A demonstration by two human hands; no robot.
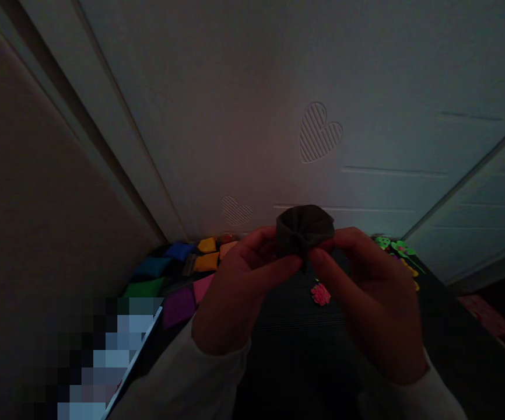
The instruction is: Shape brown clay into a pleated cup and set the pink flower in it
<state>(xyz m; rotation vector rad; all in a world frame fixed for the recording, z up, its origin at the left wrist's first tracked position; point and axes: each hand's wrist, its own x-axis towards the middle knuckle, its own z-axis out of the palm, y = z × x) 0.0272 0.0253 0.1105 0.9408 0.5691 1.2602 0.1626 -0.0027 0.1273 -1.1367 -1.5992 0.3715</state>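
Observation:
A dark, fan-shaped pleated piece (305,224) is held up over the table, its folds gathering toward a pinched point at the bottom. Whether it is clay, cloth or paper I cannot tell in the dim light. My left hand (239,286) pinches its lower left side between thumb and fingers. On the other side, my right hand (372,297) grips the lower right edge, the thumb near the gathered point. Below and between the hands, a small pink flower-like piece (321,294) lies on the dark table (296,350).
Coloured packets lie at the back left, among them a blue one (179,251), an orange one (206,262) and a purple one (179,308). Green flower shapes (403,249) sit at the back right. A white panel with heart reliefs (320,134) rises behind. A blurred-out bright screen (121,361) stands at left.

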